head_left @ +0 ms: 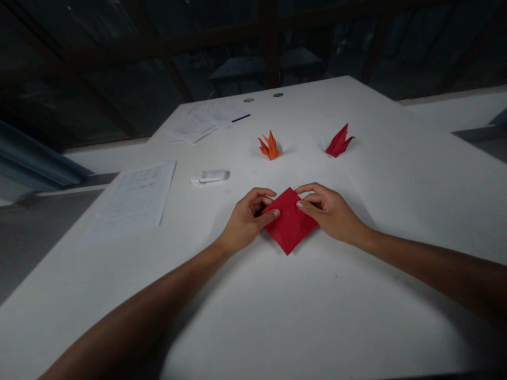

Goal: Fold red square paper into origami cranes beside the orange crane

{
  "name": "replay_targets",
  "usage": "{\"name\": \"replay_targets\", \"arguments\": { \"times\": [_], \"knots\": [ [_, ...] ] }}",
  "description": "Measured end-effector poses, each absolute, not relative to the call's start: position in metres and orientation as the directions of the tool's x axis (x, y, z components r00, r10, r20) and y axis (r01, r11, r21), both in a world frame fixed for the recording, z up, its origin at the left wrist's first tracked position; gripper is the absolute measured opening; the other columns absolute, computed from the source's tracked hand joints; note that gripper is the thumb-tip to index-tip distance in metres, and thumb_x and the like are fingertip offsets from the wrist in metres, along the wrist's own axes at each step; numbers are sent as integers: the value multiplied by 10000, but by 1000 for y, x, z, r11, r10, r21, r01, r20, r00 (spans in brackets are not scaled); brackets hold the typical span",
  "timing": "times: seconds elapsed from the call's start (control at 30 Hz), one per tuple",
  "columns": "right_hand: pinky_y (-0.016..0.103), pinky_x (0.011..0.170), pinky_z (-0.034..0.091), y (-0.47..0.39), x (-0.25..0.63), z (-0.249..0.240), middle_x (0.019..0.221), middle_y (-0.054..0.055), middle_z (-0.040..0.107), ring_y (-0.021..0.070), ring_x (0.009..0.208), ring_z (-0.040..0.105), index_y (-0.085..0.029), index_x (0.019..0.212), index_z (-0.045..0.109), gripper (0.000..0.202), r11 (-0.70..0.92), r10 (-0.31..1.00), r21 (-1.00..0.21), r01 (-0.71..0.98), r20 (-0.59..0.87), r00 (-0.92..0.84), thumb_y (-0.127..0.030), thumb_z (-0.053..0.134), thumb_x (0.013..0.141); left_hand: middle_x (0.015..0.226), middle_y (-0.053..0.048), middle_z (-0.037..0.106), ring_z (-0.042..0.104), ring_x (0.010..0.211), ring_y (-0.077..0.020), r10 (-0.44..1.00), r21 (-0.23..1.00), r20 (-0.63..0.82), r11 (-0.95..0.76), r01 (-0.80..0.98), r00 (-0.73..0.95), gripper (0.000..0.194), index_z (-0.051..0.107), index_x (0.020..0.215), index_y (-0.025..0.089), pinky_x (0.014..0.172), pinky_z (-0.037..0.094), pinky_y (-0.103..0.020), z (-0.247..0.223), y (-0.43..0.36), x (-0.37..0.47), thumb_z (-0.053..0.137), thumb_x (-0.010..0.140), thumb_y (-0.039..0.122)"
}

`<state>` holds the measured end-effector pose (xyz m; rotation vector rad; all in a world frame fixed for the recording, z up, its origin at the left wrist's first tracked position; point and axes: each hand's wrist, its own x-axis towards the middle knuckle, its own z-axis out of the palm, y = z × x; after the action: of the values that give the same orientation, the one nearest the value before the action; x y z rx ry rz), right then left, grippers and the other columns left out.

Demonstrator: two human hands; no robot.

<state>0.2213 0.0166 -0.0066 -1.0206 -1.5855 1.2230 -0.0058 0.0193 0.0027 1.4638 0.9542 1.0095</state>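
Observation:
A red sheet of origami paper (pixel 288 224), folded into a diamond, is held between my two hands just above the white table (pixel 253 316). My left hand (pixel 251 216) grips its left corner, thumb on top and fingers curled behind. At the right side, my right hand (pixel 328 211) pinches it the same way, its thumb pressing near the upper middle. One point of the diamond faces me and another points away. Beyond the hands stand an orange folded paper figure (pixel 270 146) and a red folded paper figure (pixel 339 142), both with pointed tips.
Left of the orange figure lies a white marker-like object (pixel 210 176). A printed stack of paper (pixel 132 195) rests at the table's left, with more loose sheets (pixel 194 124) and a dark strip (pixel 241 118) farther back. Two small round discs (pixel 278 95) lie near the far edge, before dark windows.

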Motion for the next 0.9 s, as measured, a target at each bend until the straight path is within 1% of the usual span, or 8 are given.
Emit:
{"name": "replay_targets", "arguments": {
  "times": [0.13, 0.27, 0.37, 0.47, 0.57, 0.63, 0.73, 0.9],
  "knots": [
    [248, 572, 442, 21, 224, -11, 790, -22, 727, 147, 627, 618, -257, 1168, 565, 233, 221, 947, -969, 107, 187, -262, -328, 616, 953, 868, -9, 665, 623, 738, -125, 952, 990, 109, -131, 59, 284, 373, 582, 1142, 206, 671, 516, -239, 2, 21, -6, 767, 848, 341],
    [301, 742, 497, 26, 226, -14, 973, 20, 748, 176, 842, 676, -235, 1080, 666, 166, 315, 918, -934, 169, 255, -303, -276, 558, 961, 926, -14, 651, 611, 757, -119, 960, 982, 142, -166, 85, 242, 346, 592, 1175, 224, 678, 486, -232, 0, 24, -8, 732, 875, 324],
    [344, 887, 499, 28, 227, -13, 1118, 34, 748, 196, 1021, 675, -241, 1119, 723, 284, 308, 911, -933, 184, 233, -341, -188, 514, 934, 970, -14, 642, 616, 812, -124, 969, 978, 157, -180, 106, 191, 308, 610, 1168, 235, 710, 485, -231, 0, 25, -10, 709, 885, 303],
    [340, 856, 518, 28, 229, -13, 1085, 35, 752, 192, 987, 685, -242, 1225, 700, 446, 243, 900, -964, 108, 183, -396, -99, 488, 860, 1013, -23, 640, 614, 816, -128, 977, 980, 150, -167, 108, 153, 310, 604, 1177, 240, 700, 486, -230, 0, 26, -11, 692, 891, 317],
    [347, 852, 539, 29, 230, -15, 1077, 38, 750, 195, 984, 699, -238, 1335, 636, 631, 222, 859, -975, 19, 187, -477, -31, 473, 762, 1053, -33, 628, 611, 826, -134, 979, 981, 149, -164, 105, 137, 310, 597, 1187, 244, 698, 491, -234, -3, 27, -12, 674, 903, 340],
    [357, 883, 545, 29, 231, -15, 1166, 50, 732, 197, 1022, 695, -249, 1377, 605, 697, 279, 835, -960, 27, 229, -500, -8, 483, 734, 1064, -35, 625, 608, 825, -132, 979, 980, 152, -167, 108, 137, 298, 595, 1186, 245, 702, 492, -233, -4, 27, -13, 659, 913, 346],
    [376, 949, 532, 27, 231, -12, 1324, 67, 661, 209, 1139, 652, -279, 1356, 623, 686, 445, 795, -889, 112, 334, -506, 10, 522, 742, 1099, -39, 620, 601, 797, -121, 979, 979, 154, -170, 116, 132, 284, 594, 1171, 242, 686, 493, -229, -6, 27, -14, 654, 915, 350],
    [415, 1024, 490, 24, 234, -3, 1330, 84, 601, 236, 1235, 592, -286, 1295, 658, 594, 632, 693, -745, 214, 419, -586, -17, 592, 770, 1166, -54, 611, 611, 788, -121, 980, 971, 160, -178, 161, 117, 267, 582, 1155, 237, 679, 514, -243, -5, 26, -12, 646, 921, 348]
  ]
}}
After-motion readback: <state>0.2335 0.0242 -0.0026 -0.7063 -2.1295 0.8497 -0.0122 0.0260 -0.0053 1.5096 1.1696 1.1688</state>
